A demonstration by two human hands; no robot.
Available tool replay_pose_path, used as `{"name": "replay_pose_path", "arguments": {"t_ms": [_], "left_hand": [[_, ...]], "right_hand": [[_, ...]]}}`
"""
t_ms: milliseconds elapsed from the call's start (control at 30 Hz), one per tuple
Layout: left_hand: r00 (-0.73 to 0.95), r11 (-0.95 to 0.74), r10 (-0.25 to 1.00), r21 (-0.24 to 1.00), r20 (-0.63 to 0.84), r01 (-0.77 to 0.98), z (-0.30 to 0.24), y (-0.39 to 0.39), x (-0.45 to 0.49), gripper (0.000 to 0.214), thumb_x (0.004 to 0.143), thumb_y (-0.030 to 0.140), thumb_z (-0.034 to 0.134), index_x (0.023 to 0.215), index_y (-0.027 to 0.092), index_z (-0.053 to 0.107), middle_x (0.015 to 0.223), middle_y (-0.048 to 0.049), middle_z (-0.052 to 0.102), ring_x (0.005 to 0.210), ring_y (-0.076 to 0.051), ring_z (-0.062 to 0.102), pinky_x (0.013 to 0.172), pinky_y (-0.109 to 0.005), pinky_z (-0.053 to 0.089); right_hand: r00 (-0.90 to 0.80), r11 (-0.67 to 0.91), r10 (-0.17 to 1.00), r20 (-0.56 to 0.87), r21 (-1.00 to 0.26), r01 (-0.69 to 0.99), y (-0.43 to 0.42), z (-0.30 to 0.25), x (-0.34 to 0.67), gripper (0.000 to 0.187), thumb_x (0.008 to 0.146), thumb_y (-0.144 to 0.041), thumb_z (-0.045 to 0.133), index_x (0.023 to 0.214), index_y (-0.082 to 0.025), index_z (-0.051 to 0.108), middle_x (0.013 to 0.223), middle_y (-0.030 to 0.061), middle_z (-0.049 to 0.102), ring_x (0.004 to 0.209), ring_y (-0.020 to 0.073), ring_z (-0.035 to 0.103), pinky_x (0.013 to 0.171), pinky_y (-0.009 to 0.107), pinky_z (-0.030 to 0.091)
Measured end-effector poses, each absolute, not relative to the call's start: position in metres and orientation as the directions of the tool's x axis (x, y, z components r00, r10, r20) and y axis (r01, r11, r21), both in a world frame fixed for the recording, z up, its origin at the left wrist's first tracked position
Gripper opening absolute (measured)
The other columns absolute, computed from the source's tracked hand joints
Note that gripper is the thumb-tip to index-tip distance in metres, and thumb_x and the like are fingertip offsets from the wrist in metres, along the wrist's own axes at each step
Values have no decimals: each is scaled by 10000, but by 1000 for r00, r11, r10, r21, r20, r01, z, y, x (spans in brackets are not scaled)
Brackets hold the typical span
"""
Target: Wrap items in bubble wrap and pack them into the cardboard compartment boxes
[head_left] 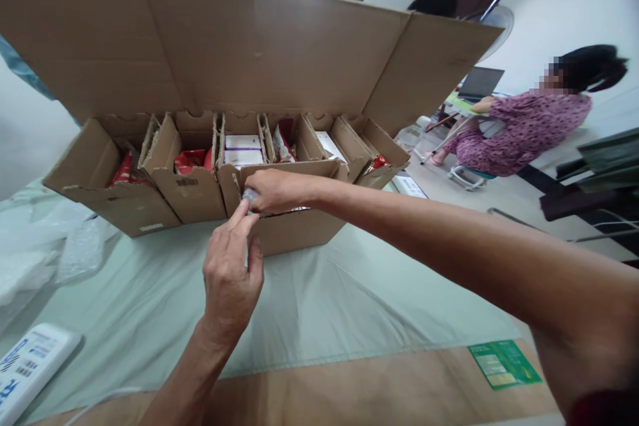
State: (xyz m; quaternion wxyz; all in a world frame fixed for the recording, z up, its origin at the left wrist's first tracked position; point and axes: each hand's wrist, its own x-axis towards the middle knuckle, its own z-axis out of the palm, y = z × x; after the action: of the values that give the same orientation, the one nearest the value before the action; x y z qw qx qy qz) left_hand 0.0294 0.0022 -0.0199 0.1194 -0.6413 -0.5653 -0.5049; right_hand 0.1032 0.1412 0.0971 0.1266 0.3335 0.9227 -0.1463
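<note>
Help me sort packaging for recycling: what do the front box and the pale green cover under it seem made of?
Front box: probably corrugated cardboard, matte brown, with thick, rough edges. Pale green cover: likely woven fabric, dull, falling in soft creases; which fibre, I can't tell.

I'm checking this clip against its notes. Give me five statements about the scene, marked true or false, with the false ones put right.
1. The right hand is at the opening of the front cardboard box. True.

2. The left hand is far from the right hand. False: its fingertips are close to it, near the box's left end.

3. Clear bubble wrap lies on the left part of the pale green cloth. True.

4. The seated person wears plain white. False: the clothing is pink with dark spots.

5. A green packet lies toward the lower right. True.
</note>
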Motion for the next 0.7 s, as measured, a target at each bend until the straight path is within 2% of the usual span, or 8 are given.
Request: {"name": "replay_pose_path", "arguments": {"t_ms": [67, 167, 333, 400, 500, 600, 667, 700], "left_hand": [[-150, -333, 601, 416, 785, 846, -20, 2, 30, 354, 939, 53, 558, 1276, 149, 608, 1385, -190, 662, 1249, -285, 650, 1013, -436, 528], [-146, -327, 607, 413, 781, 850, -19, 1, 29, 359, 933, 52, 564, 1277, 145, 609, 1387, -192, 661, 1249, -290, 652, 1014, -443, 530], [-136, -324, 600, 395, 789, 860, -20, 1, 29, 369, 929, 49, 566, 1278, 158, 612, 1382, -185, 667, 1233, -289, 665, 996, -445, 541], [-135, -327, 595, 392, 793, 860, -20, 1, 29, 374, 926, 50, 570, 1280, 165, 609, 1380, -180, 670, 1218, -285, 674, 988, -442, 546], [-137, -326, 598, 396, 790, 858, -20, 1, 29, 384, 923, 53, 575, 1290, 163, 605, 1387, -182, 665, 1223, -290, 671, 994, -445, 543], [-137, -319, 606, 398, 783, 860, -20, 0, 28, 385, 928, 51, 561, 1294, 161, 608, 1392, -185, 662, 1239, -293, 665, 1003, -453, 537], [-131, -319, 610, 394, 782, 862, -20, 0, 27, 382, 933, 49, 551, 1291, 166, 613, 1392, -182, 662, 1243, -289, 665, 1004, -449, 535], [-128, -321, 609, 391, 783, 862, -20, 0, 27, 380, 933, 50, 551, 1290, 166, 614, 1391, -181, 663, 1244, -288, 666, 1003, -446, 535]], "right_hand": [[-736, 731, 598, -315, -161, 663, 144, 84, 95, 214, 923, -222, 631, 1049, -86, 738, 1099, 184, 759, 953, 240, 717, 685, 260, 482], [-726, 708, 611, -315, -192, 680, 147, 73, 90, 259, 931, -253, 609, 1094, -98, 737, 1147, 199, 754, 1015, 282, 721, 704, 292, 500], [-667, 637, 734, -127, -211, 741, 143, 75, 99, 306, 908, -231, 605, 1179, -122, 696, 1228, 188, 733, 1103, 298, 701, 788, 317, 537], [-652, 623, 751, -100, -218, 751, 143, 73, 99, 309, 900, -221, 616, 1185, -128, 687, 1239, 185, 729, 1115, 302, 698, 808, 327, 546], [-664, 612, 721, -200, -265, 745, 144, 71, 91, 242, 887, -210, 648, 1104, -117, 704, 1181, 189, 742, 1067, 290, 715, 796, 312, 551], [-664, 583, 664, -344, -318, 748, 145, 78, 89, 185, 906, -180, 623, 1036, -81, 711, 997, 170, 762, 837, 239, 741, 670, 280, 550], [-690, 577, 602, -401, -378, 724, 145, 89, 96, 259, 911, -157, 606, 1146, -82, 686, 981, 124, 757, 690, 178, 710, 572, 251, 533], [-712, 579, 563, -420, -413, 702, 146, 95, 102, 358, 898, -130, 611, 1253, -101, 647, 1029, 104, 751, 663, 150, 695, 550, 234, 524]]}}
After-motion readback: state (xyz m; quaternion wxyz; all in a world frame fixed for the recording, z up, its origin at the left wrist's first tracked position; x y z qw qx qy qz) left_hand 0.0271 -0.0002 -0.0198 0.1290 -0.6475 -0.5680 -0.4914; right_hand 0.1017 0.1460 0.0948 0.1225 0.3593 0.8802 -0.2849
